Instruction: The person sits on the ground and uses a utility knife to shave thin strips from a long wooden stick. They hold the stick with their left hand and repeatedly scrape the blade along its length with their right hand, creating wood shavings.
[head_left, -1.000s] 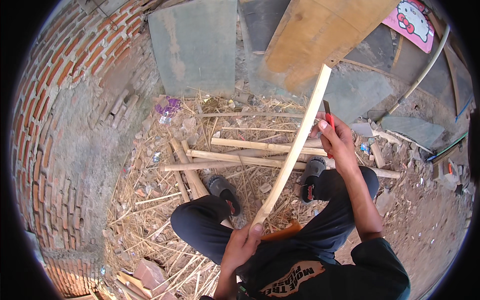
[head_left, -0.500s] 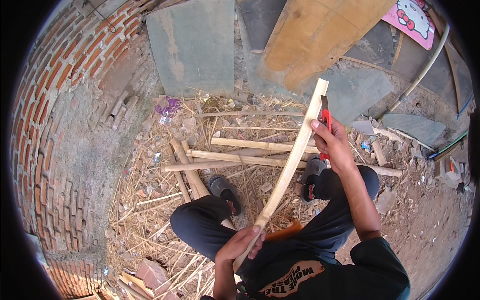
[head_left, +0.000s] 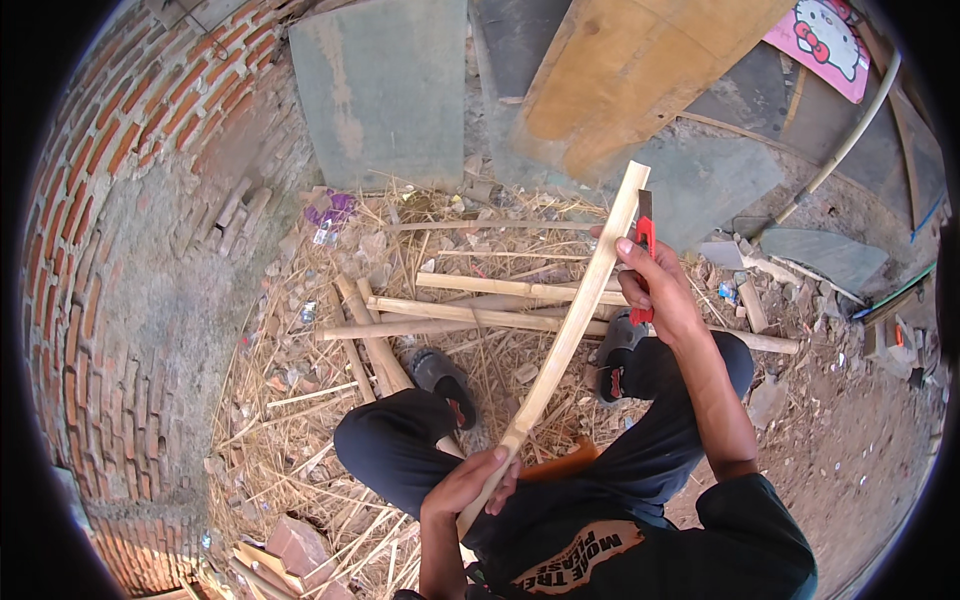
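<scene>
A long pale split bamboo strip (head_left: pixel 570 350) slants up and to the right in front of me. My left hand (head_left: pixel 470 484) is closed round its lower end, close to my lap. Near the upper end, my right hand (head_left: pixel 662 290) grips the strip, thumb on its face and a fingertip showing at its far edge. That same hand also holds a red utility knife (head_left: pixel 645 238), its dark blade pointing up alongside the strip. The blade appears beside the strip; whether it touches cannot be made out. Some right fingers are hidden behind the strip and knife.
Several bamboo pieces (head_left: pixel 490 314) lie across the straw-littered ground beyond and between my feet. A brick wall (head_left: pixel 90 300) rises at the left. Grey panels (head_left: pixel 385 95) and a brown board (head_left: pixel 640 75) lean at the back. Something orange (head_left: pixel 560 465) shows beneath my lap.
The whole view has shifted very slightly left. Both hands keep their grip, and the strip and knife have barely moved, the strip's upper end a touch further left.
</scene>
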